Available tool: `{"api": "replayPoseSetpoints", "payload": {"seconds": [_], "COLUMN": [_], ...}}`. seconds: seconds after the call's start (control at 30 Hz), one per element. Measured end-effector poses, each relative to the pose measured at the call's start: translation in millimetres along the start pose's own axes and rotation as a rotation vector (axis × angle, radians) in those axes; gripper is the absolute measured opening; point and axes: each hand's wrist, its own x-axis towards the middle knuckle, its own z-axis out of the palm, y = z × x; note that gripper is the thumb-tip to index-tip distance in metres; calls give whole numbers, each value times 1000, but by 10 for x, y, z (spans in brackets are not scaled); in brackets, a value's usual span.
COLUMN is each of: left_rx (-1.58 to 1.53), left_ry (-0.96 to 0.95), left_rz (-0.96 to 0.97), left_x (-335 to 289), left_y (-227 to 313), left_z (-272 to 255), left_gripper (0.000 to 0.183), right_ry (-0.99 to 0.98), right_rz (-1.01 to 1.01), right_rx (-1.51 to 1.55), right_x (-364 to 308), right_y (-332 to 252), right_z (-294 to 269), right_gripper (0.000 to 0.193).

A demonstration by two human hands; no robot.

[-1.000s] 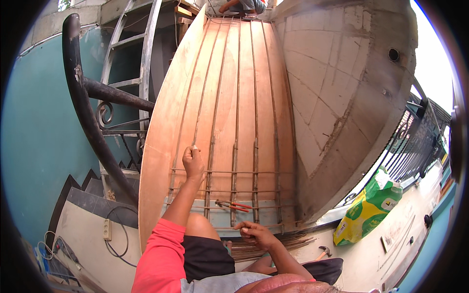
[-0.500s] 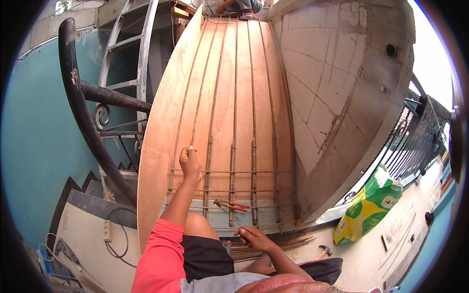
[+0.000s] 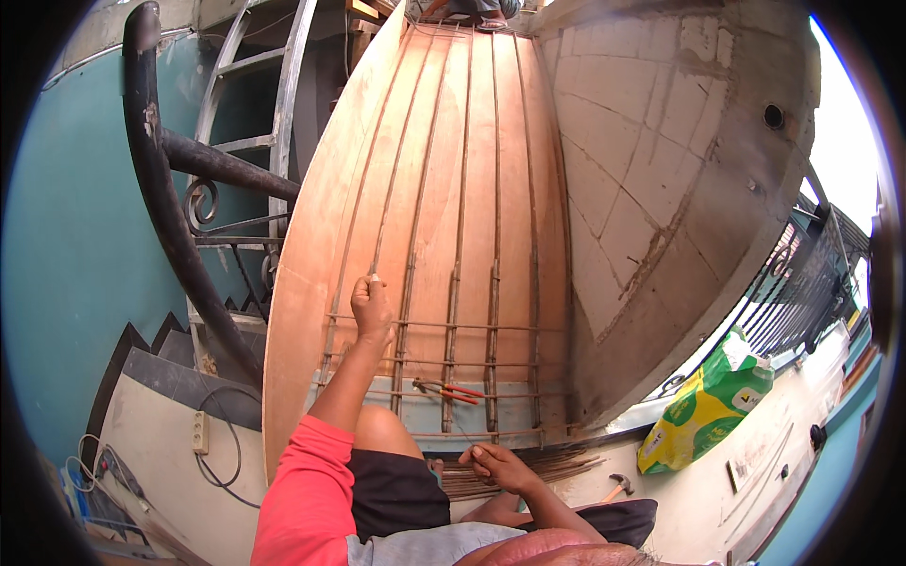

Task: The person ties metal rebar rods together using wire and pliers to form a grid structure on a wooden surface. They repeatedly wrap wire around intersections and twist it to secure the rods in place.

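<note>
My left hand (image 3: 372,309) is closed around one of the long steel bars (image 3: 387,208) that run up a sloping plywood panel (image 3: 311,283). Low on the right, my right hand (image 3: 498,468) is pinched, thumb against fingers; a thin wire (image 3: 461,430) seems to stick up from it. Between the hands, red-handled pincers (image 3: 451,391) lie across the crossing bars near the panel's lower end. Thinner cross bars (image 3: 472,326) span the long ones there. Beneath my right hand lies a bundle of loose rods (image 3: 557,470) on the floor.
A claw hammer (image 3: 618,487) and a green-yellow sack (image 3: 703,406) are at right, beside a rough concrete wall (image 3: 651,189). At left stand a dark handrail (image 3: 151,179) and an aluminium ladder (image 3: 283,104). A power strip (image 3: 200,432) lies on the floor. Another person (image 3: 486,14) crouches at the top.
The view has shifted slightly. My left hand keeps its grip on the bar. My right hand stays low and pinched, with a thin wire now faintly visible above it.
</note>
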Motion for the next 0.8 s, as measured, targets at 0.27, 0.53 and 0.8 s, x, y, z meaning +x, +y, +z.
{"api": "replayPoseSetpoints", "payload": {"seconds": [0.27, 0.53, 0.8], "left_rx": [43, -18, -4], "left_ry": [-82, -138, -160], "left_rz": [0, -110, -127], "left_x": [-115, -393, -329], "left_y": [-3, -9, -137], "left_z": [185, 471, 528], "left_gripper": [22, 24, 18], "right_ry": [8, 168, 238], "right_rz": [-59, -142, -231], "right_rx": [-212, -165, -75], "right_x": [5, 237, 237], "right_y": [-28, -70, 88], "right_z": [-243, -270, -244], "right_gripper": [40, 38, 37]}}
